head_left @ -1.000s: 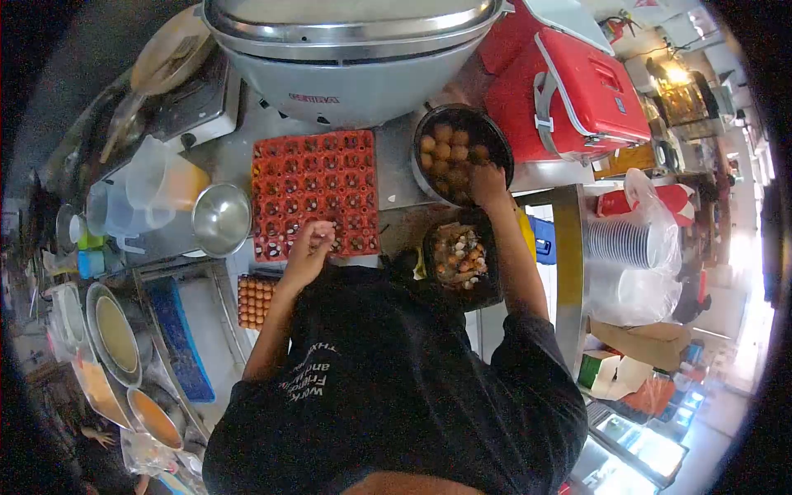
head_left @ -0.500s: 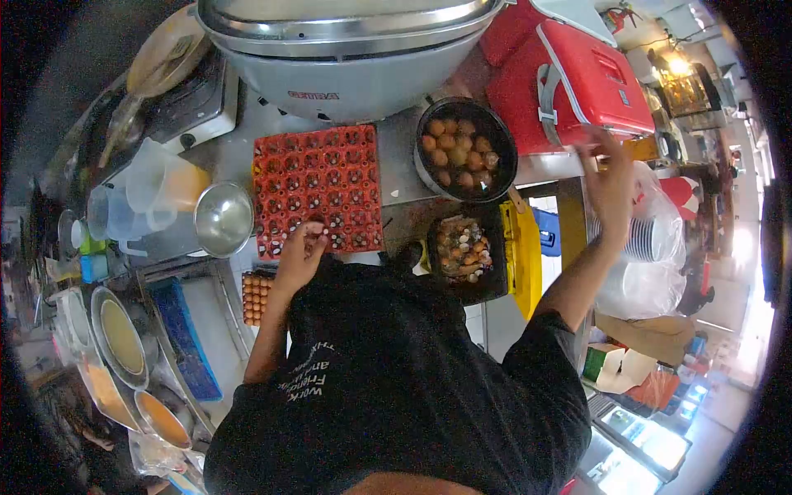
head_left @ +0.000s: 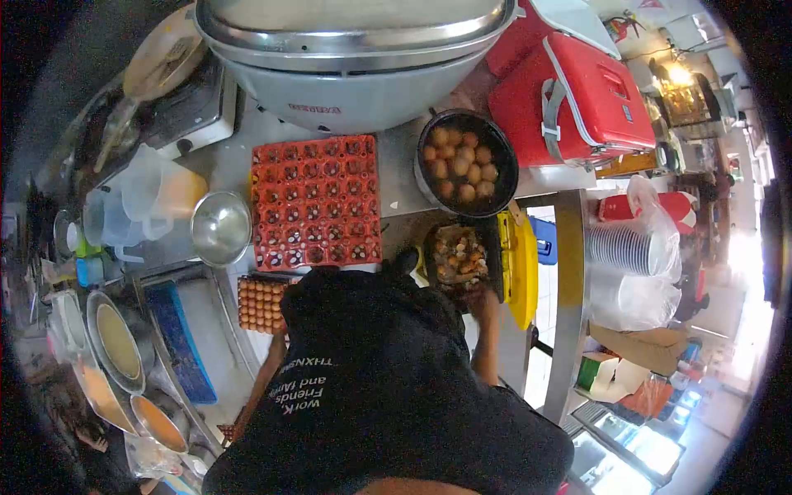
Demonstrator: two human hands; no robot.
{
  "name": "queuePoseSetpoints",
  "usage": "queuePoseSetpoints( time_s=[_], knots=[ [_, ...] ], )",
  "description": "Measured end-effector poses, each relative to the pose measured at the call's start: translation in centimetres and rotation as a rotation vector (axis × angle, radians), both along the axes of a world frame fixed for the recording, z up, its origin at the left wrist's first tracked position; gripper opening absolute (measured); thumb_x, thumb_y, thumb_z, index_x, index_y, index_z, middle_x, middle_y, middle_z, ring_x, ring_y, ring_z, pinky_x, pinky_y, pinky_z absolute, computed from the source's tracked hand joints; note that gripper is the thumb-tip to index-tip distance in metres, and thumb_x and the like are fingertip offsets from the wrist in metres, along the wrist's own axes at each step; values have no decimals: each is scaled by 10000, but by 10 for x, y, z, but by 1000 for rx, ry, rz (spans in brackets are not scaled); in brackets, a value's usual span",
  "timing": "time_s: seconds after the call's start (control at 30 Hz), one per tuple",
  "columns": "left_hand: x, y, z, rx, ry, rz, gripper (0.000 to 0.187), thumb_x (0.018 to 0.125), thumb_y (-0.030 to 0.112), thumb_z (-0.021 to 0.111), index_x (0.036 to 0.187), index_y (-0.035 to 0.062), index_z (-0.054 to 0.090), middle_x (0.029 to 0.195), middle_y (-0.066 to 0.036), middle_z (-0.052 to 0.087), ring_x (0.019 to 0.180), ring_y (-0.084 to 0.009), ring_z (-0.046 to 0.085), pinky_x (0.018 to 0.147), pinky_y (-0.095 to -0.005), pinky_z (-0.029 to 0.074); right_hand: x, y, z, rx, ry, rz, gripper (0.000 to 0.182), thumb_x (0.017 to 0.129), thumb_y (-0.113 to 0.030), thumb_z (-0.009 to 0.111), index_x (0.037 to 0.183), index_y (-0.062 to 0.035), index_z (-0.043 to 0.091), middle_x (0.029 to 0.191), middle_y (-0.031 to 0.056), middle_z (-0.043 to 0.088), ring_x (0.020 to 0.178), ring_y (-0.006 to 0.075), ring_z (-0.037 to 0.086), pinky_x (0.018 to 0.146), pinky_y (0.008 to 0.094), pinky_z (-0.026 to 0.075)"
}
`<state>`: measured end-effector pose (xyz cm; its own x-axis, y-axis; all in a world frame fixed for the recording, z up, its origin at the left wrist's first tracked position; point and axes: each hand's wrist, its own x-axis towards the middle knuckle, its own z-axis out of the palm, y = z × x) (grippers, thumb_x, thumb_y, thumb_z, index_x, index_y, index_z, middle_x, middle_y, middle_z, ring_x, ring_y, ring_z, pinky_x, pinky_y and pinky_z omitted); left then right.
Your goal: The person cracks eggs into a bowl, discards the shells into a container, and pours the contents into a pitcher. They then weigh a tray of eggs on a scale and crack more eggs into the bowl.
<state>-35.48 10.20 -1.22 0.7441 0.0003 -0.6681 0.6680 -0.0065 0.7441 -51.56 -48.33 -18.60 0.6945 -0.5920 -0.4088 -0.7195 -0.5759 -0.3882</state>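
Observation:
My right hand [head_left: 481, 299] reaches down at the near edge of a dark bin [head_left: 500, 262] holding a heap of eggshells [head_left: 456, 254]. Its fingers are dark and smeared. My left hand [head_left: 283, 340] is low beside my body, close to a tray of brown eggs [head_left: 262, 304]; the shirt hides its fingers. On the counter in front of me lies a red plastic egg tray [head_left: 315, 204] with rows of cups. To its right stands a black pot [head_left: 421, 177] with many brown eggs [head_left: 464, 172] in it.
A large lidded steel cooker [head_left: 351, 91] stands behind the tray. A red cooler box [head_left: 598, 95] is at the right, above wrapped plastic containers [head_left: 627, 252]. Left of the tray are a metal bowl [head_left: 221, 229] and clear jugs [head_left: 153, 194]. A yellow lid [head_left: 520, 268] flanks the bin.
My right hand has come down from beside the cooler to the bin. My left hand has left the red tray's near edge and dropped beside the tray of eggs.

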Motion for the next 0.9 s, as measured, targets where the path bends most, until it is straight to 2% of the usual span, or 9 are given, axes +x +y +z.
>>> queuePoseSetpoints(
  time_s=[0.07,0.2,0.27,0.37,0.53,0.63,0.7,0.8,0.9],
  knots=[
    [-15,4,-11,-44,51,66,226,940,247,595,1035,43,578,857,-28,599,757,-138,559,689,-286,467,30,42,86,-66,-120,66,227,843,-193,631,1028,-61,642,897,153,670,812,382,637,708,414,518],
    [-20,3,-21,-80,102,82,245,946,263,584,1063,49,560,863,-32,597,750,-141,562,677,-289,475,68,15,119,-292,-244,38,247,840,-226,647,1028,-66,642,907,169,671,840,367,647,740,423,511],
    [-17,2,-27,-94,110,65,254,948,270,579,1077,52,551,865,-34,596,746,-142,563,671,-291,479,121,28,221,-338,-340,-50,243,855,-243,654,1027,-72,637,905,163,670,806,354,647,710,422,503],
    [-9,2,-34,-107,119,39,270,952,282,571,1098,57,538,870,-36,595,741,-144,565,662,-294,485,154,6,238,-516,-592,-49,217,870,-184,661,1050,-66,633,843,121,666,696,301,630,626,383,490],
    [-2,3,-43,-129,124,16,296,959,301,557,1133,65,515,877,-41,593,732,-147,567,647,-299,495,241,44,322,-187,-732,11,262,848,-187,671,1034,-11,616,911,185,653,837,366,633,735,394,505],
    [-2,6,-48,-145,127,21,313,963,312,549,1154,69,502,881,-43,592,726,-149,569,638,-302,501,299,31,281,-76,-613,310,229,867,-148,645,1060,-30,614,971,142,658,864,266,649,720,349,510],
    [-4,11,-50,-155,127,25,324,965,320,544,1168,73,493,884,-45,591,723,-150,570,632,-304,505,351,39,259,-409,-562,592,247,872,-204,621,1054,-37,624,1000,136,673,930,269,661,808,363,520],
    [-9,27,-50,-176,131,46,341,969,332,535,1190,77,480,888,-48,590,717,-152,572,623,-306,511,425,39,202,-663,-190,864,281,878,-240,590,1089,-56,621,1048,131,663,985,256,652,848,360,518],
    [-16,52,-49,-216,120,63,358,973,343,527,1211,82,466,892,-51,589,712,-153,574,614,-309,517,450,42,181,-659,-30,633,279,888,-191,551,1126,-50,594,1027,130,664,963,253,655,823,349,524]
  ],
)
